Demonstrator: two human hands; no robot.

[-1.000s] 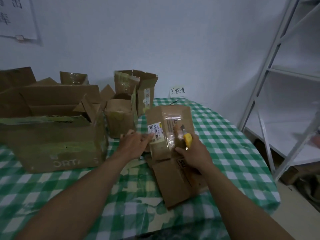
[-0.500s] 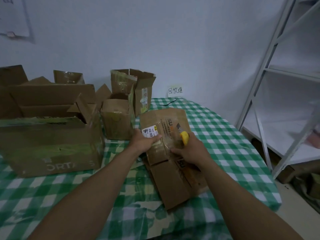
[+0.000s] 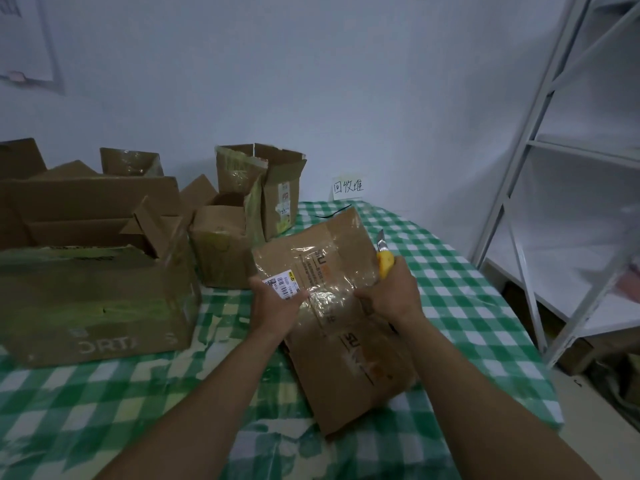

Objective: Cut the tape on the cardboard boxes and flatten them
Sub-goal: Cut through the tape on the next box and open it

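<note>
Head view: left hand [image 3: 277, 303] grips a cardboard box [image 3: 332, 268]'s left edge; right hand [image 3: 391, 296] clenches a yellow utility knife [image 3: 384, 263] at its right. Seemingly mid-flattening; next, press it down.

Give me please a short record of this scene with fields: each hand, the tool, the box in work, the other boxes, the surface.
left hand: holds the taped box at its left edge, thumb on the white label
right hand: grips the yellow knife, blade pointing up beside the box's right edge
box in work: tilted up, clear tape across its face
other boxes: large box at left; small box and tall box behind, all open
surface: green checked cloth
</note>
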